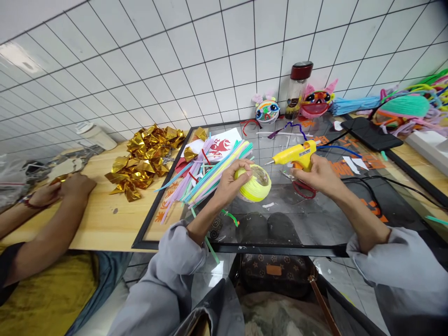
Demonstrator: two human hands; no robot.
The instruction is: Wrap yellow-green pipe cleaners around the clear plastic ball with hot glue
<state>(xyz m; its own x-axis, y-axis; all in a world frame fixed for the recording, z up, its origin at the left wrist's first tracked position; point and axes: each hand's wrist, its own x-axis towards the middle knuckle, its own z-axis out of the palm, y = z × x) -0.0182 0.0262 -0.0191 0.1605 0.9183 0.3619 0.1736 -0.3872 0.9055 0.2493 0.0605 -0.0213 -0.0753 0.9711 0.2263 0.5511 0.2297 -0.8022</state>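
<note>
My left hand [235, 181] grips a round yellow wrapped ring [257, 189] by its left side, thumb on the rim; its hollow faces up. In my right hand [317, 175] is a yellow hot glue gun [297, 154], its metal nozzle pointing left, just above and to the right of the ring, apart from it. A pair of scissors or pliers, partly hidden, lies under my right hand beside a coil of dark red cord [304, 189]. Left of my left hand rests a bundle of pastel pipe cleaners [213, 175].
A co-worker's hands [70, 186] work at the left, near a pile of gold foil shapes [147, 156]. Two decorated animal faces [267, 111] and a bottle [297, 95] stand by the tiled wall. A phone [373, 133], cables and more pipe cleaners [357, 105] lie at the right.
</note>
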